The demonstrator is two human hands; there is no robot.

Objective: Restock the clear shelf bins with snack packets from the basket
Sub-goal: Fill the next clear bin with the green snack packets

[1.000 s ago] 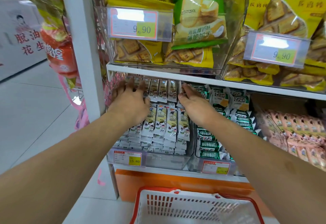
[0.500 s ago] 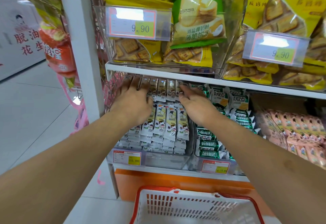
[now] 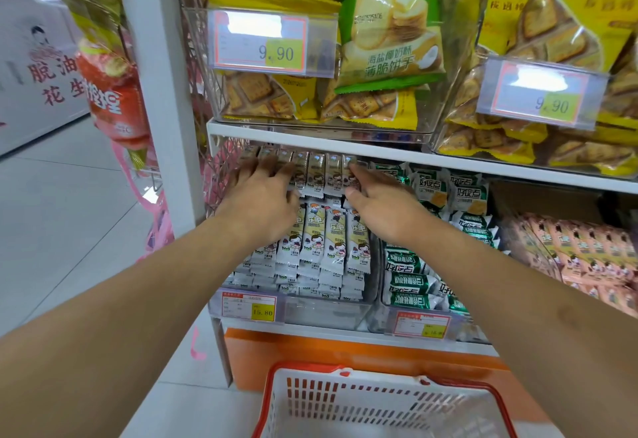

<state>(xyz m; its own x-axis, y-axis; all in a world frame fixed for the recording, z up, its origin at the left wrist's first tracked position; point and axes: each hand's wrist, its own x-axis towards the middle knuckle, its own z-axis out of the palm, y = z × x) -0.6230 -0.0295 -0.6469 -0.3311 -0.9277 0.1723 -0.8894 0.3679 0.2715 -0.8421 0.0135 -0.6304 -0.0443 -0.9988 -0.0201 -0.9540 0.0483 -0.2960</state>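
Head view: I am pressing my left hand (image 3: 257, 196), fingers flat, on the back row of slim snack packets (image 3: 324, 175) in the clear bin (image 3: 331, 310), while my right hand (image 3: 376, 202) is pinching that row's end packet. I judge I'm squaring rows; next, reaching down to the basket (image 3: 362, 399) beneath my wrists.

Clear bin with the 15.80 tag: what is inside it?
The clear bin holds layered rows of slim cream snack packets. The left hand and right hand rest on the rear row, covering part of it. The bin's bottom is hidden.
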